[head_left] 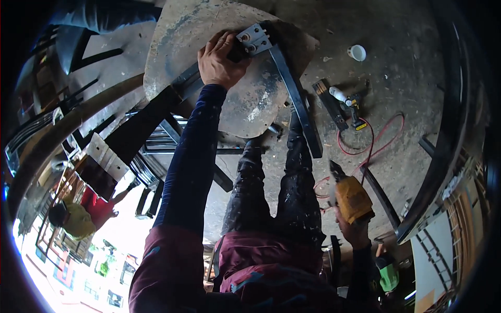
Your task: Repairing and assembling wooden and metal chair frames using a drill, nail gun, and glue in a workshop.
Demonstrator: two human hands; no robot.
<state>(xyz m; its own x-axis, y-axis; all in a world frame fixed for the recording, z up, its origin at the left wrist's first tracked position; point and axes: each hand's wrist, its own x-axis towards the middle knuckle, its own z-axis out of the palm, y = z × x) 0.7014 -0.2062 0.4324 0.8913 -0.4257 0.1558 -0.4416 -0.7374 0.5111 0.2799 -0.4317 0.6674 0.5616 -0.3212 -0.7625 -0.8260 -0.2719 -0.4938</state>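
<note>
My left hand [223, 63] reaches to the top centre, fingers curled on the dark metal frame beside a pale steel plate [253, 37] with holes and fittings. A long black tube [295, 99] runs from this plate down to the right, over a worn rounded board [177, 39]. Another dark bar [183, 83] extends to the lower left, behind my forearm. Low at the right, my right hand [348, 229] grips a power tool [350, 201] wrapped in yellow material, its dark tip angled upward; the fingers are partly hidden.
A drill [355, 112], a short dark bar [329, 104], red hose [396, 125] and a white cup [357, 52] lie on the right floor. Black frames [151, 193] crowd the left. A person [78, 221] in yellow is at lower left, another [387, 274] in green at lower right; a jeans-clad leg [104, 18] is upper left.
</note>
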